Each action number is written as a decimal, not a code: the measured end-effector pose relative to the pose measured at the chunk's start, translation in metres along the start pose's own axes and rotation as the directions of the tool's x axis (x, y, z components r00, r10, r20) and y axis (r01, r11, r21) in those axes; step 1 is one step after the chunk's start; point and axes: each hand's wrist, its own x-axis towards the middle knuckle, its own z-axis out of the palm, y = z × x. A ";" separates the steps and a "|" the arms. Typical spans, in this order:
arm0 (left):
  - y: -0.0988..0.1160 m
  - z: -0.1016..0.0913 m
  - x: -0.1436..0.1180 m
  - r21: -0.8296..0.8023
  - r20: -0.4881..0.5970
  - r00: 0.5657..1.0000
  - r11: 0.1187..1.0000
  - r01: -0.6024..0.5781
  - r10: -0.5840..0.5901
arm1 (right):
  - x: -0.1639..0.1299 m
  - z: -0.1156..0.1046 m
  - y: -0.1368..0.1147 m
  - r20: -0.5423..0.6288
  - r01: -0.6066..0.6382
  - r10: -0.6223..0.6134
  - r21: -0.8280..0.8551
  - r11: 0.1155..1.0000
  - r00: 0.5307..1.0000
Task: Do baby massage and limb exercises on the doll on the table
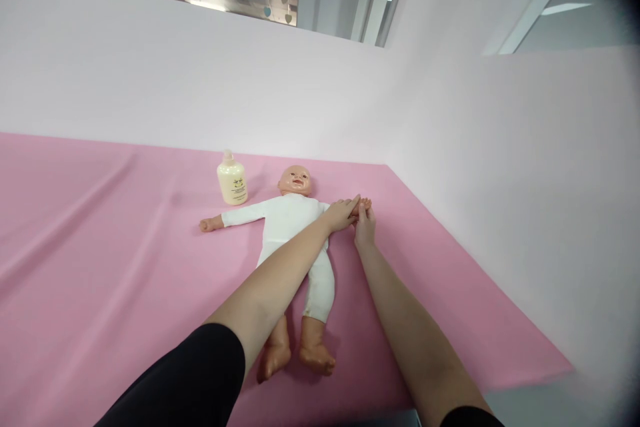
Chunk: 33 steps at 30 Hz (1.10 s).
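While stretched across a baby doll (293, 223) lying face-up on a pink-covered counter (100, 267), left hand (342, 213) and right hand (365, 225) together clasping its outstretched hand. Risk judged: forearm sweep toppling the nearby upright lotion bottle (232, 179). Bottle label too small to read.

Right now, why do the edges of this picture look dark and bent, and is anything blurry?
Head view: the wide lens darkens the right corners and bows the pink sheet's edge. Lighting is soft and even, with faint shadows beside the lotion bottle and the doll. The left hand and right hand at the doll's arm look sharp; the far right softens.
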 end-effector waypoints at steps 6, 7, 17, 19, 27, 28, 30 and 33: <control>0.002 -0.003 -0.001 -0.037 -0.006 1.000 0.999 0.021 -0.022 | -0.005 0.004 -0.008 -0.048 -0.042 0.042 0.009 0.999 0.998; 0.003 -0.003 -0.001 -0.042 -0.009 1.000 0.999 0.026 -0.026 | -0.005 0.004 -0.008 -0.031 -0.030 0.030 0.004 1.000 0.999; 0.005 -0.010 -0.001 -0.057 -0.015 1.000 0.998 0.016 -0.017 | -0.006 0.003 -0.007 0.044 0.034 -0.034 0.006 0.999 0.998; 0.006 -0.011 -0.002 -0.047 -0.012 1.000 0.999 -0.015 0.014 | -0.004 0.002 -0.007 0.018 0.019 -0.019 0.009 1.000 1.000; 0.004 -0.010 -0.001 -0.046 -0.018 0.999 0.998 -0.049 0.048 | -0.005 0.004 -0.009 0.005 -0.022 0.021 0.058 0.998 1.000; 0.003 -0.009 -0.001 -0.044 -0.019 0.998 0.998 -0.054 0.053 | -0.006 0.004 -0.009 0.016 -0.010 0.010 0.051 0.999 1.000; 0.002 -0.008 -0.001 -0.038 -0.009 0.998 0.997 -0.066 0.066 | -0.006 0.004 -0.009 0.018 -0.012 0.011 0.042 0.999 1.000; 0.001 -0.006 0.000 -0.026 0.018 0.998 0.998 -0.063 0.064 | -0.004 0.003 -0.009 -0.053 -0.048 0.049 0.030 0.998 0.997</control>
